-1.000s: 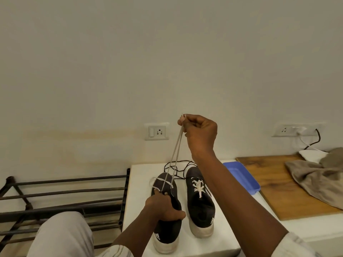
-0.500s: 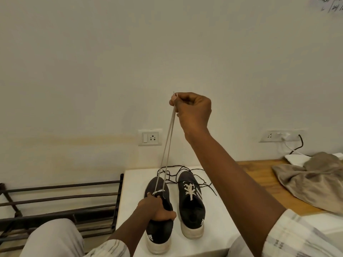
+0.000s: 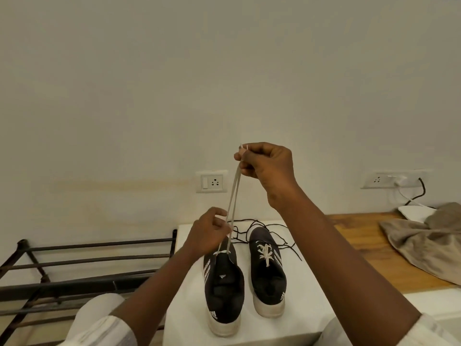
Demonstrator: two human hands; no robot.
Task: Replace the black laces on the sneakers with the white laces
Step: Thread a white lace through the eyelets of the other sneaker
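Two black sneakers stand side by side on a white table [image 3: 306,310], toes away from me. The right sneaker [image 3: 268,275] carries a white lace tied across its eyelets. The left sneaker [image 3: 224,288] has a white lace [image 3: 233,196] through its front eyelets only, both strands running up taut. My right hand [image 3: 265,166] pinches both lace tips high above the shoes. My left hand [image 3: 208,232] pinches the two strands just above the left sneaker's toe. Loose black laces [image 3: 264,229] lie tangled behind the shoes.
A dark metal rack [image 3: 82,268] stands left of the table. A wooden board [image 3: 356,245] with a crumpled beige cloth [image 3: 429,240] lies to the right. Wall sockets [image 3: 212,181] sit behind, one with a plugged cable [image 3: 409,191].
My left hand has let go of the left sneaker's body and risen to pinch the lace strands. My right hand still holds the tips up high.
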